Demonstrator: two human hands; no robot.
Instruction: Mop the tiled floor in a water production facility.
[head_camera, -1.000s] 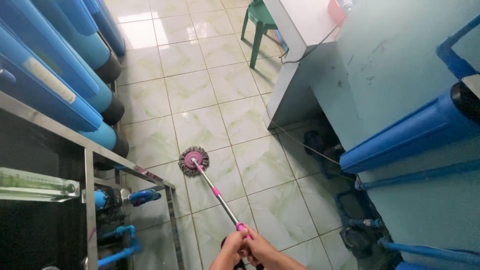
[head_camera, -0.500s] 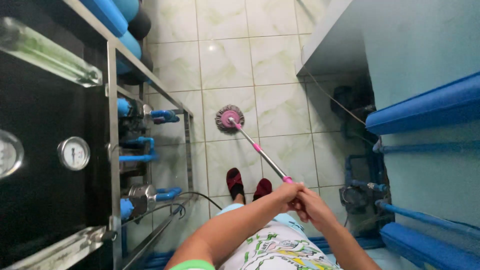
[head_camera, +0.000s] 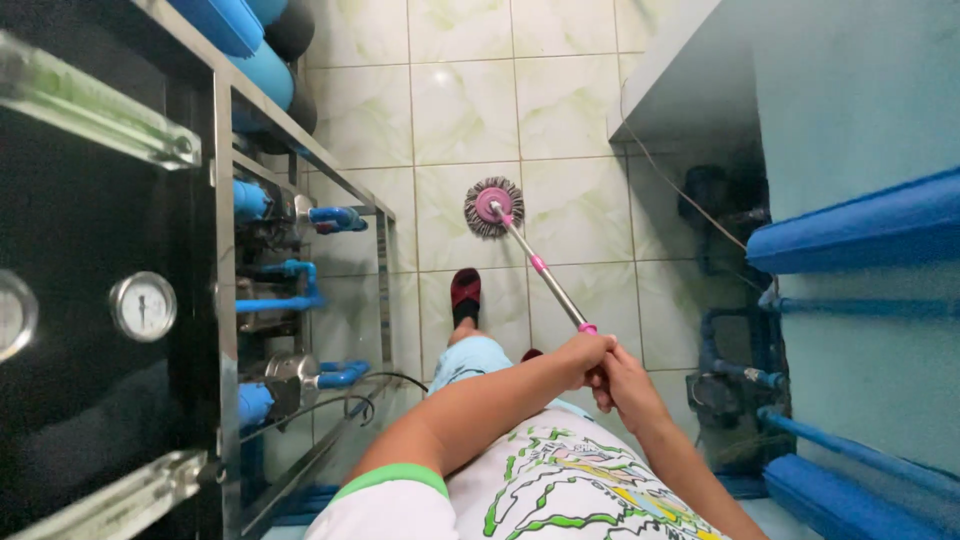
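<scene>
Head view: the mop handle (head_camera: 545, 272) is clamped at its top end by both the left hand (head_camera: 580, 356) and right hand (head_camera: 625, 385), its round head (head_camera: 493, 207) pressed to the tiled floor (head_camera: 460, 110) ahead of a red slipper (head_camera: 465, 291).

No packages, labels, signs or screens here — none at all.

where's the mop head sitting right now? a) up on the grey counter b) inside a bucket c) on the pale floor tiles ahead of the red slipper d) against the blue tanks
c: the round mop head lies flat on the floor tiles, just beyond the red slipper, with both hands on the handle's near end.
</scene>
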